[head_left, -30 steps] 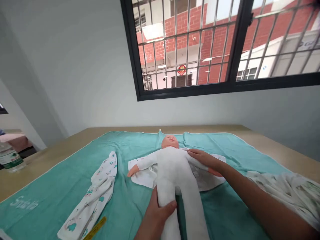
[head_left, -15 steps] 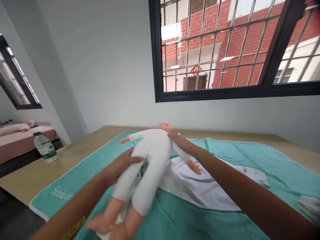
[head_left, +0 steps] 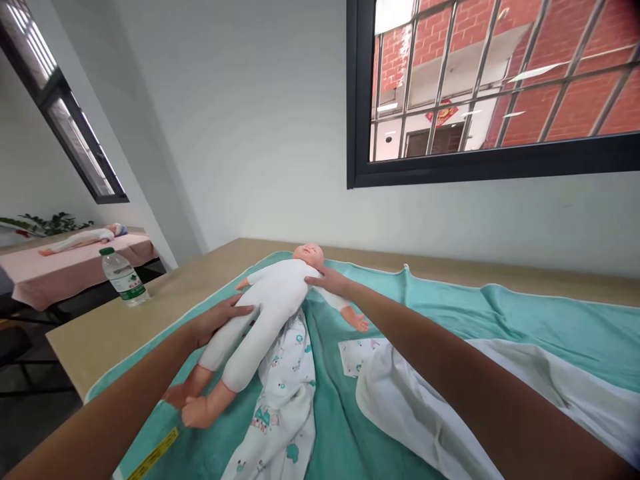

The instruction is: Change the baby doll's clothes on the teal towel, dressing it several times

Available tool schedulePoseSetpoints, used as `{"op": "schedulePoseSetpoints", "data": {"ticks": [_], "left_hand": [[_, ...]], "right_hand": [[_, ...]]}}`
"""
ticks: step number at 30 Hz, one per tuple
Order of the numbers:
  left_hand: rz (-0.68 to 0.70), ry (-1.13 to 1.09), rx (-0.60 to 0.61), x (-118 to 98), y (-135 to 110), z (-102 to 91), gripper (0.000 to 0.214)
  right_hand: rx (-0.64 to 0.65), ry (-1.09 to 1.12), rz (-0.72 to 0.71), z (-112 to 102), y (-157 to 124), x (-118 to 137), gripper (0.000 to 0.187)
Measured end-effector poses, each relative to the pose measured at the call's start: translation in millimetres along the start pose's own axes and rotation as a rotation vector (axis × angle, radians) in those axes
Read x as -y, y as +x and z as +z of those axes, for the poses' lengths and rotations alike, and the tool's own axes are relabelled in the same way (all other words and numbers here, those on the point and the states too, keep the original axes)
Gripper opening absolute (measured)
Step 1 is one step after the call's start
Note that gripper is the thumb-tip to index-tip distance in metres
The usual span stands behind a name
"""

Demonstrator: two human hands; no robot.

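Note:
A baby doll (head_left: 273, 287) with a white cloth body lies face up on a teal towel (head_left: 327, 387), its head toward the wall and its bare feet toward me. My left hand (head_left: 220, 321) grips the doll at its hip and upper thigh, thumb across the front. Near the shoulder and armpit, my right hand (head_left: 330, 281) holds the doll's other side; some of its fingers are hidden. Printed white baby clothing (head_left: 287, 387) lies beside the doll's legs and partly under them. A plain white garment (head_left: 405, 393) with a printed edge is spread beneath my right forearm.
The towel covers much of a wooden table (head_left: 213, 267) against the wall. A water bottle (head_left: 124, 277) with a green cap stands near its left edge. Behind, another doll (head_left: 85, 239) lies on a pink-covered table (head_left: 75, 263). A barred window (head_left: 480, 87) is above.
The doll has shifted left across the towel in both my hands and its legs swung left. The printed clothing beside it now shows more fully. My view has turned left.

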State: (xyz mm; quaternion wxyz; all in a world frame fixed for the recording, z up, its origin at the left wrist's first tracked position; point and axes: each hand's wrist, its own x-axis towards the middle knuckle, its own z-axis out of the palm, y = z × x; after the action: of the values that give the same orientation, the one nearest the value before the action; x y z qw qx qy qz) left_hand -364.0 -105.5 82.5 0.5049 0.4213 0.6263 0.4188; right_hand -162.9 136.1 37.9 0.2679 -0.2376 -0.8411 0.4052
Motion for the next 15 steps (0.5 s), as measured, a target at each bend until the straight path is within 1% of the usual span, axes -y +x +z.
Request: {"op": "schedulePoseSetpoints", "data": {"ticks": [2, 5, 7, 8, 9, 10, 12, 13, 14, 15], "left_hand": [[-0.010, 0.001, 0.004, 9, 11, -2.7, 0.080], [-0.002, 0.053, -0.063, 21, 23, -7.2, 0.078], [0.017, 0.120, -0.124, 29, 27, -10.4, 0.073], [0.030, 0.185, -0.162, 32, 28, -11.2, 0.070], [0.045, 0.277, -0.220, 34, 27, -10.9, 0.068], [0.067, 0.394, -0.309, 35, 25, -8.6, 0.065], [0.160, 0.669, -0.545, 38, 16, 4.1, 0.059], [0.236, 0.785, -0.649, 41, 8, 15.4, 0.054], [0.323, 0.874, -0.711, 44, 0, 29.8, 0.049], [0.411, 0.938, -0.722, 49, -10, 46.6, 0.044]], "right_hand": [[0.048, 0.023, 0.066, 1, 0, -9, 0.078], [0.065, -0.031, 0.129, 6, -7, -15, 0.082], [0.039, -0.135, 0.135, 9, -24, -13, 0.080], [0.010, -0.205, 0.126, 9, -37, -11, 0.075], [-0.022, -0.274, 0.109, 8, -53, -8, 0.068], [-0.052, -0.339, 0.079, 6, -74, -3, 0.060], [-0.075, -0.416, -0.019, -5, -125, 6, 0.048], [-0.058, -0.450, -0.086, -13, -155, 9, 0.045], [-0.048, -0.489, -0.134, -23, -186, 12, 0.043], [-0.042, -0.525, -0.152, -36, -217, 13, 0.042]]}}
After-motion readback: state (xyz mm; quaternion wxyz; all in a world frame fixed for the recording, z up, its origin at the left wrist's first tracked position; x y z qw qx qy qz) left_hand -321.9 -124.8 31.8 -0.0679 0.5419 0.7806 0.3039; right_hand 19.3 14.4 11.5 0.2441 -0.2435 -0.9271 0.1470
